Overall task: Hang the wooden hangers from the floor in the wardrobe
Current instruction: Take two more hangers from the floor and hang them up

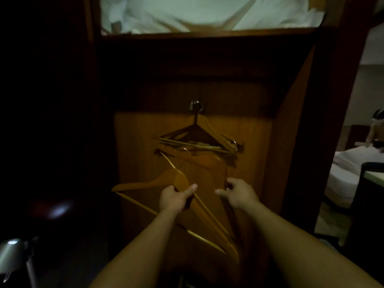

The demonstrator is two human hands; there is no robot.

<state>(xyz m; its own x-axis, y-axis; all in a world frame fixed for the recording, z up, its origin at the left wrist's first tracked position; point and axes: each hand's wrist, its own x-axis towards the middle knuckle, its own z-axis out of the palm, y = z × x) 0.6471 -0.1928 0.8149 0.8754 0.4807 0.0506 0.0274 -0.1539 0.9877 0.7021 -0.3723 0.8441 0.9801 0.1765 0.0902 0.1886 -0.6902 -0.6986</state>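
I face the open wooden wardrobe. Several wooden hangers hang by metal hooks from a fitting at its back panel. My left hand is shut on a bunch of wooden hangers, gripping them near their necks; their arms splay out left and down to the right. My right hand grips a darker wooden hanger at the right of the bunch. The hooks of the held hangers reach up just under the hanging ones.
White bedding fills the shelf above the hanging space. A grey lamp head sits at the lower left. At the right, past the wardrobe side, are a bed with white sheets and a person.
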